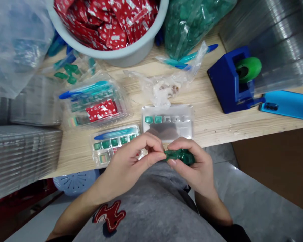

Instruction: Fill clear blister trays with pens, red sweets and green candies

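My right hand [195,168] is closed around a bunch of dark green glossy pieces [183,156]. The fingertips of my left hand [138,159] pinch the left end of that bunch. Just beyond my hands lies a clear plastic tray [175,131] with two green squares [153,119] in its upper left compartments. Partly behind my left hand, a filled tray [98,162] holds a blue pen [116,133], a row of green squares and a striped block [104,158].
Stacked clear trays [22,151] stand at the left. A basin [128,55] of red dotted packets is at the back, beside a bag of green pieces [187,27]. A blue tape dispenser [221,82] and a phone [290,105] are at right.
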Tool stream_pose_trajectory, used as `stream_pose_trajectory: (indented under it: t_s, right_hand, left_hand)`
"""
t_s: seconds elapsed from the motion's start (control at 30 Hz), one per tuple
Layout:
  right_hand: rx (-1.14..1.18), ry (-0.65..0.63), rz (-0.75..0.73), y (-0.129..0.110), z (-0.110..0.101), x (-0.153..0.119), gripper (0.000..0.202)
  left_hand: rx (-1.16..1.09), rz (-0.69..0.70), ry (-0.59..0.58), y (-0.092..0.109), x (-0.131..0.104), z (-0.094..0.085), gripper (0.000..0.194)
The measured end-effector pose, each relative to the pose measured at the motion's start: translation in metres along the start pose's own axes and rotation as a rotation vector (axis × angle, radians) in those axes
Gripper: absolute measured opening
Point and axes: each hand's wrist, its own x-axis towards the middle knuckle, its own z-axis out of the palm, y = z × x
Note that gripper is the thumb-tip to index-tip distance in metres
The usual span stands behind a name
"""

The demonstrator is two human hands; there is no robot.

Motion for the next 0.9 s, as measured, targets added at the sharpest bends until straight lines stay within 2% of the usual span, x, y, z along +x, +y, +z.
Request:
stream_pose_trajectory:
  t_s: [0.1,0.2,0.33,0.4,0.47,0.5,0.6,0.63,0.7,0.77,0.83,0.9]
  right_hand:
    - [0.142,-0.004,0.113,0.002,0.000,-0.001,0.019]
    - [0.272,-0.010,0.211,0.007,-0.003,-0.003,0.017]
    - [0.288,0.018,0.288,0.013,-0.007,-0.002,0.017]
    - [0.274,0.025,0.299,0.016,-0.009,0.001,0.016]
    - [0.269,0.034,0.291,0.018,-0.010,0.005,0.016]
    - [0.265,0.037,0.285,0.019,-0.010,0.008,0.016]
    - [0.224,0.035,0.285,0.018,-0.010,0.013,0.015]
    - [0.211,0.038,0.285,0.018,-0.009,0.014,0.015]
    - [0.204,0.071,0.278,0.016,-0.008,0.015,0.016]
    - [0.196,0.118,0.258,0.016,-0.007,0.013,0.018]
    - [0.154,0.140,0.234,0.018,-0.007,0.011,0.018]
    - [0.077,0.153,0.210,0.022,-0.010,0.008,0.019]
  left_hand:
    - [-0.023,0.011,0.079,0.001,0.003,-0.002,0.011]
    - [0.068,0.077,0.171,0.000,0.004,-0.002,0.013]
    - [0.121,0.202,0.179,0.003,0.000,-0.001,0.009]
    - [0.145,0.224,0.217,0.003,-0.002,-0.009,0.008]
    - [0.235,0.218,0.341,0.001,-0.003,-0.030,0.012]
    - [0.304,0.216,0.446,-0.001,-0.002,-0.046,0.014]
    - [0.544,0.176,0.832,-0.015,0.011,-0.108,0.016]
    - [0.603,0.135,0.909,-0.022,0.019,-0.131,0.016]
    - [0.612,0.038,0.918,-0.039,0.041,-0.172,0.016]
    - [0.673,-0.159,0.906,-0.056,0.062,-0.201,0.013]
    - [0.766,-0.288,0.865,-0.068,0.077,-0.217,0.010]
    - [0.826,-0.351,0.809,-0.072,0.082,-0.220,0.019]
